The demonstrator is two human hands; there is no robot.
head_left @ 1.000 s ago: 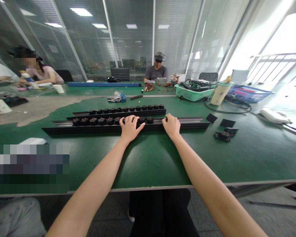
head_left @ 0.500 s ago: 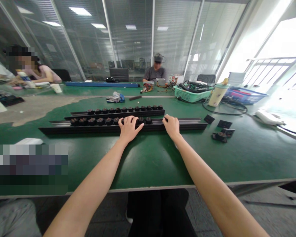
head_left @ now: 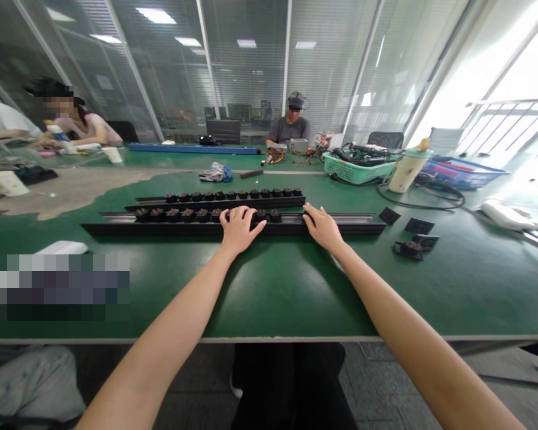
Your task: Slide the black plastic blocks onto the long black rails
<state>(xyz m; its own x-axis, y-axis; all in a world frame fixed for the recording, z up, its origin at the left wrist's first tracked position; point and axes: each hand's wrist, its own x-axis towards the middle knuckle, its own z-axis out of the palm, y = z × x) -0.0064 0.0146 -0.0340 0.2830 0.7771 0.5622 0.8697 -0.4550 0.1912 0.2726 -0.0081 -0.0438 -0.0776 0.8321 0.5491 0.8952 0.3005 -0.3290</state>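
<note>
Two long black rails lie side by side on the green table [head_left: 273, 286]. The near rail [head_left: 341, 226] carries a row of small dark round parts [head_left: 179, 214] along its left half. My left hand [head_left: 238, 227] lies on that rail with its fingers spread over the last parts of the row. My right hand [head_left: 323, 227] rests on the bare stretch of the same rail, fingers extended and touching it. The far rail [head_left: 215, 202] also holds a row of the round parts.
Loose black parts [head_left: 410, 237] lie to the right of the rails. Further back stand a green basket of cables [head_left: 352, 167], a cream cup [head_left: 406, 170] and a blue tray [head_left: 466, 170]. One person sits opposite; two sit at far left. A white box [head_left: 63, 247] lies at left.
The view shifted slightly. My right hand's fingers have stretched out a little on the rail; my left hand stays on the row of parts.
</note>
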